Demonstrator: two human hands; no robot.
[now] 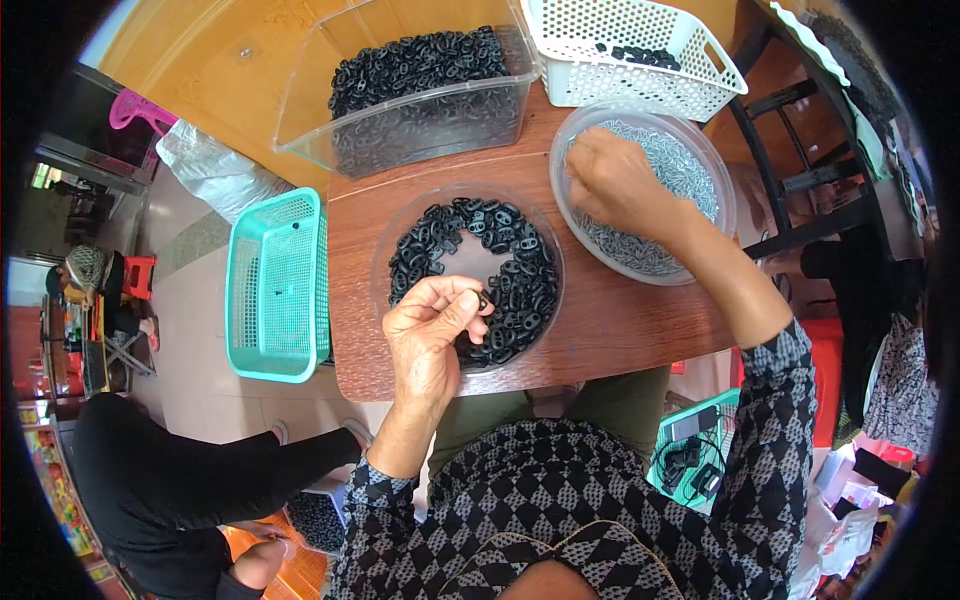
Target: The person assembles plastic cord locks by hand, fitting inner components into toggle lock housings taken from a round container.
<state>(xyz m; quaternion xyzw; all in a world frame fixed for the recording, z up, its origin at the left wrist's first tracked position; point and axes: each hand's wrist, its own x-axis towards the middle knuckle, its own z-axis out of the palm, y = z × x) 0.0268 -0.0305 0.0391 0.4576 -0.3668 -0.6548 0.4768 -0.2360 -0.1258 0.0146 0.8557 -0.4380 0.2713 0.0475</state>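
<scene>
Basket of turquoise openwork plastic, rectangular [270, 374], sits far left beside the table: a couple of small black bits inside. Lower down, pale tub [340, 498] by a seated person's leg, full of small dark pieces. Clear rectangular plastic bin [310, 138] at the table's far side, heaped with black two-holed plastic links [420, 65]. Nearer, shallow round clear plastic tray [475, 260] on the brown wooden table [640, 310]: more of these links, ringed around a bare patch.

Left hand [425, 335] is above the tray's near part, thumb and forefinger pinching a small black plastic piece [484, 300]. Piece pokes out right of the fingertips; fingers cover much of it, so long axis and pointing direction can't be told.

White perforated plastic basket [600, 92], far side, right of bin: some black pieces on its floor. Round clear plastic tub [561, 200] below it: many thin silver metal pieces [690, 185], lying every which way. Right hand [610, 180] over tub's left part, fingers curled down; fingertips hidden, can't tell if gripping anything. Lower right, turquoise plastic basket [730, 420]: black cabled devices.
</scene>
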